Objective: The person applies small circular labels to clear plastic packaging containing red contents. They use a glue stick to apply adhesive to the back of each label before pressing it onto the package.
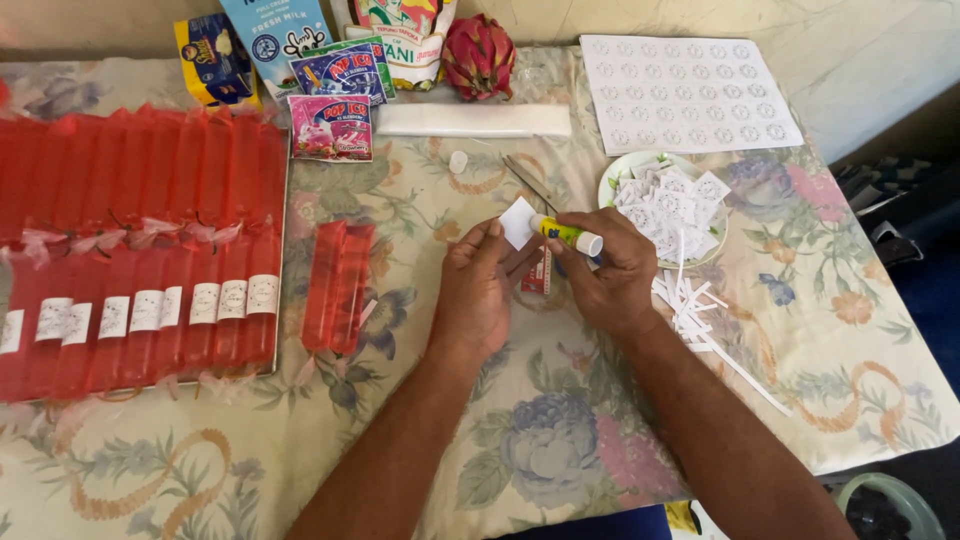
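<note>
The left hand [478, 290] pinches a small white paper square [517, 222] between its thumb and fingers. The right hand [610, 275] has its grip shut around a glue stick [566, 236], which is yellow with a white end. The tip of the glue stick touches the paper square. Both hands are held just above the counter [560, 440], which has a flowery cloth on it.

Take the paper square as the middle. To its right is a plate [612, 180] full of little cut paper labels. Thin white paper strips [700, 310] lie below the plate, near the right hand. Behind the plate lies a big white sheet [685, 92] with rows of round prints. Just behind the paper square are scissors [528, 182] and a small white cap [458, 161]. To the left of the square lie two red tubes [338, 287] side by side. Farther left is a tray [281, 250] with many more red tubes, some wearing white labels. Far behind the square are snack packets [330, 127] and a pink dragon fruit [478, 55].
</note>
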